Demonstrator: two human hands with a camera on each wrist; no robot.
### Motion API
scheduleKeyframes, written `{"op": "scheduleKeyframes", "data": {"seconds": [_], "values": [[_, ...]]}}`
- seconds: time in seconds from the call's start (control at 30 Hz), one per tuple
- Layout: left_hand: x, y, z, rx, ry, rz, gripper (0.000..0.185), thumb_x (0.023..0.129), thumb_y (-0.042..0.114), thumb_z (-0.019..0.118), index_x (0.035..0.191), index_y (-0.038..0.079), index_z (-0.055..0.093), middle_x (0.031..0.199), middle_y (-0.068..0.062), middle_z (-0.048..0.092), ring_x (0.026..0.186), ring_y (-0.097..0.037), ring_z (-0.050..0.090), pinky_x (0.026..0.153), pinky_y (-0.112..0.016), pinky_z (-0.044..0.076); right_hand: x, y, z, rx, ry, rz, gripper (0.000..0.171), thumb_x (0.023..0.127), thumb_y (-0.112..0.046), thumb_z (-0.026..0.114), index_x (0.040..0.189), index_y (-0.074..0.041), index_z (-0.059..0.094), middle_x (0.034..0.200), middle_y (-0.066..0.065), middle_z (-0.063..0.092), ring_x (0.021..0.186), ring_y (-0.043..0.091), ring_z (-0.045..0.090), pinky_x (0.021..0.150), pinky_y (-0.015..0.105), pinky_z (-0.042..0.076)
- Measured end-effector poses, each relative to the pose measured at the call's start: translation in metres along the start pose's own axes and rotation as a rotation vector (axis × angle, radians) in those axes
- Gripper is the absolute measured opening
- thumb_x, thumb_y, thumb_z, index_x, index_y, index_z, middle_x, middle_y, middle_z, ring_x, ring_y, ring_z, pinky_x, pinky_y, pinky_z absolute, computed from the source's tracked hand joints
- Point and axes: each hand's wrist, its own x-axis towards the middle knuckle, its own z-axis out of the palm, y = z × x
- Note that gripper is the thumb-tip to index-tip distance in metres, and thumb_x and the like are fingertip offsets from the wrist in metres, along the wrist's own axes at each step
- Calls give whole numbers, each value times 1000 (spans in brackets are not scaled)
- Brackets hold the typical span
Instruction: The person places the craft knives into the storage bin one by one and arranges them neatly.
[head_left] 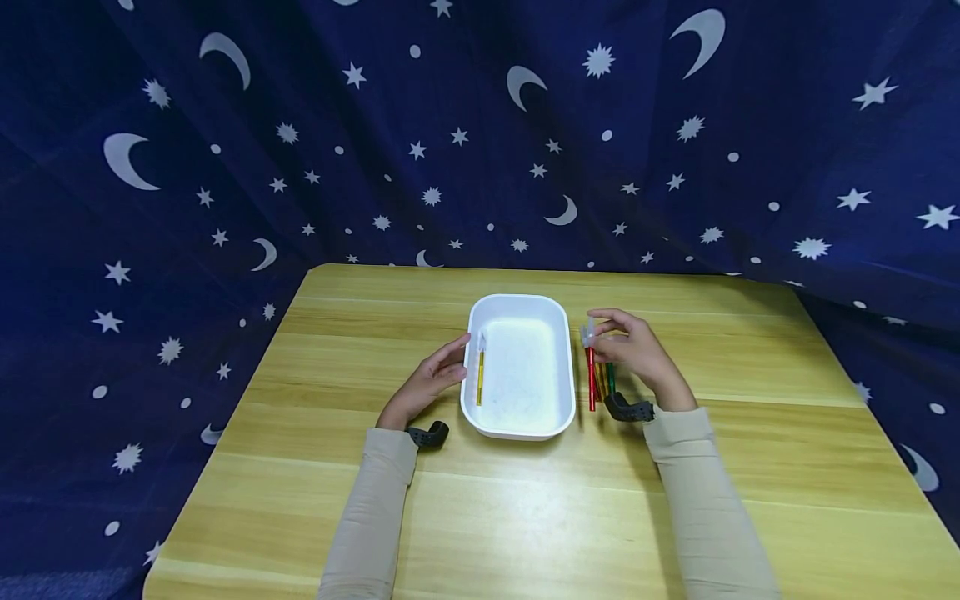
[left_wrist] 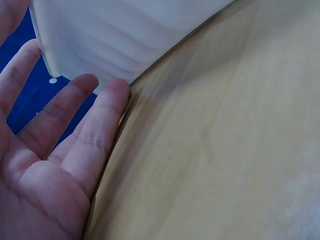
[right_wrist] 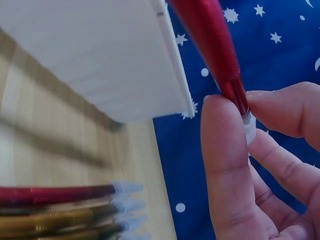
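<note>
A red craft knife (right_wrist: 215, 45) with a clear cap is pinched between the thumb and fingers of my right hand (head_left: 633, 346), just right of the white tray (head_left: 519, 435). It is raised above several capped craft knives (right_wrist: 55, 215) in red, gold and other colours, which lie side by side on the table; in the head view the hand partly hides them. My left hand (head_left: 431, 379) has its fingers loosely extended, fingertips (left_wrist: 117, 87) at the tray's left outer wall. Inside the tray, a gold craft knife (head_left: 480, 379) lies along the left side.
The light wooden table (head_left: 360, 500) runs back to a dark blue curtain (head_left: 465, 150) with moons and stars. Black wrist mounts (head_left: 429, 435) sit on both forearms near the table surface.
</note>
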Motion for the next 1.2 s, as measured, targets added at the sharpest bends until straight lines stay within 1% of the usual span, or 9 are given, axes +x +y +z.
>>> {"op": "scheduleKeyframes", "data": {"seconds": [0.13,0.27,0.43,0.57,0.7,0.93,1.07,1.2], "values": [[0,1,0,2,1,-3,65,112,6,58,171,7,32,166,-29,40,150,-46,44,118,-32,45,1,-4,5,-7,-8,-6,58,104,3,64,156,15,42,125,31,56,85,6,71,81,32,66],[0,1,0,6,-2,-3,64,112,6,57,171,8,31,166,-28,40,150,-45,44,119,-34,45,4,-8,8,-9,-21,-14,57,105,3,64,156,14,43,124,30,55,86,6,71,84,37,67],[-1,2,-1,7,-1,-4,64,113,6,57,171,8,32,166,-28,40,150,-45,44,119,-35,45,9,-10,15,-8,-36,-29,55,105,5,63,155,15,43,122,30,56,85,7,71,83,39,67],[-1,2,-1,2,1,-9,64,113,6,57,171,8,31,166,-28,40,150,-45,44,120,-37,45,12,-12,21,-5,-45,-22,54,105,5,63,155,14,44,122,30,57,84,9,72,82,40,67],[0,2,0,5,3,-16,64,113,7,57,171,9,31,166,-27,40,150,-44,44,120,-38,45,14,-16,27,1,-43,-16,55,103,5,65,154,13,46,123,30,57,84,9,71,82,39,67],[1,3,0,2,0,-17,64,113,7,57,171,9,31,166,-28,40,150,-45,44,120,-40,45,18,-20,35,16,-47,-24,55,102,8,63,153,16,45,119,27,58,80,9,69,76,28,65],[0,3,0,12,6,-18,65,113,10,58,171,9,31,167,-27,40,150,-44,44,121,-39,44,21,-22,39,27,-59,-17,54,102,8,62,153,16,45,117,24,58,80,9,70,76,27,65],[-1,3,0,28,10,-18,65,113,12,59,171,9,31,167,-27,39,151,-44,43,123,-42,42,26,-21,42,36,-65,-10,53,101,9,61,152,17,46,114,22,58,80,9,70,76,27,65]]}}
